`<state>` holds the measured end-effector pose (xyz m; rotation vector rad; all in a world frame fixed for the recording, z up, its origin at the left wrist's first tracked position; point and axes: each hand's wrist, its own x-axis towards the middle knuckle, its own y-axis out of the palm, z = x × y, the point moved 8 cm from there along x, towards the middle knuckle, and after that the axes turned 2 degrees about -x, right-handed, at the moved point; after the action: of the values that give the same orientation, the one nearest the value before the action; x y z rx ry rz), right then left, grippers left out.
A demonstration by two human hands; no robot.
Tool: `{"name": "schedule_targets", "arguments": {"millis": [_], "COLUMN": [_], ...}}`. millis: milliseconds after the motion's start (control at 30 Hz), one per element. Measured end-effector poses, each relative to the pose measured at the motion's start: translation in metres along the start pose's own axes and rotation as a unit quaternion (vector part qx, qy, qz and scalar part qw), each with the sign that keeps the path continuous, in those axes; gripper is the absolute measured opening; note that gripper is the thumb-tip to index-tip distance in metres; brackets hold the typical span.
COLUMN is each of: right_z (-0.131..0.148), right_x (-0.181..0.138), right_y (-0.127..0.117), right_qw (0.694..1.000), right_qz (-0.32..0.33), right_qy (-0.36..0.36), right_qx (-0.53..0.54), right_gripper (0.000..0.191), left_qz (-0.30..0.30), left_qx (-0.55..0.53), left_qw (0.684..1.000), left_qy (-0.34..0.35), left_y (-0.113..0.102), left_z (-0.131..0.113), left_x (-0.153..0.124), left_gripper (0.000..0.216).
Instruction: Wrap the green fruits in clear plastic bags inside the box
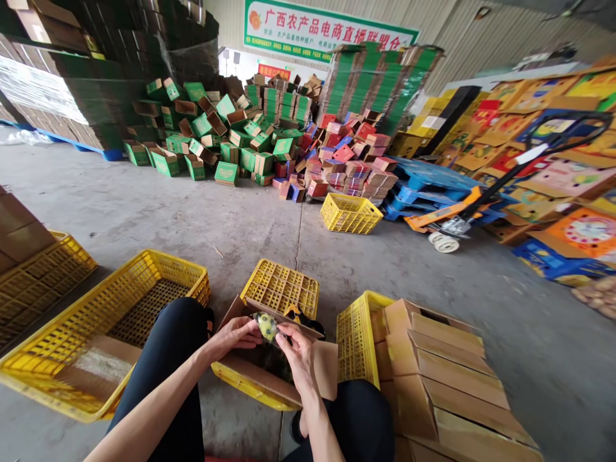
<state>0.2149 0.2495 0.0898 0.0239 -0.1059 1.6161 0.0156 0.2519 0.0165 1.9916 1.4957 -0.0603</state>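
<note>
Between my two hands is a small wrapped fruit point(267, 326), yellow-green with dark spots, in clear plastic or netting. My left hand point(239, 335) pinches its left end, while the fingers of my right hand point(297, 351) grip the right side. Right below them stands an open cardboard box point(325, 369), set on a yellow crate point(255, 385) between my knees. Dark contents show inside the box, too shaded to make out. Just beyond it, a yellow crate with a lattice face point(283, 287) touches or nearly touches the box.
To my left lies a long yellow crate point(154, 263) with a flat carton point(96, 366) inside. Folded cartons point(452, 372) fill another crate at my right. Farther off are heaped green boxes point(226, 172), a yellow basket point(351, 215), blue pallets point(428, 183) and a pallet jack point(447, 224).
</note>
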Motion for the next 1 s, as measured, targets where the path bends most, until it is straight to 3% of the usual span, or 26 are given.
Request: {"name": "schedule_targets", "arguments": {"millis": [200, 333, 600, 767, 1000], "right_z": [0.0, 0.003, 0.009, 0.01, 0.002], "right_x": [-0.003, -0.008, -0.012, -0.009, -0.003], "right_y": [0.011, 0.019, 0.028, 0.024, 0.011], "right_qw": [0.999, 0.996, 0.991, 0.993, 0.999], "right_qz": [0.047, 0.079, 0.13, 0.117, 0.051], "right_qy": [-0.008, -0.012, -0.015, -0.017, 0.005], "right_qx": [0.02, 0.028, 0.017, 0.029, -0.012], "right_gripper": [0.037, 0.036, 0.041, 0.042, 0.047], "left_qz": [0.023, 0.049, 0.025, 0.025, 0.071], "left_qx": [-0.108, -0.117, -0.11, -0.093, -0.069], "left_qw": [0.993, 0.991, 0.992, 0.993, 0.992], "left_qy": [0.037, 0.049, 0.063, 0.067, 0.081], "left_y": [0.001, 0.006, 0.007, 0.008, 0.014], "left_z": [-0.008, -0.012, -0.016, -0.018, -0.021], "left_x": [0.001, -0.002, -0.004, -0.006, -0.009], "left_gripper": [0.047, 0.047, 0.043, 0.045, 0.042]}}
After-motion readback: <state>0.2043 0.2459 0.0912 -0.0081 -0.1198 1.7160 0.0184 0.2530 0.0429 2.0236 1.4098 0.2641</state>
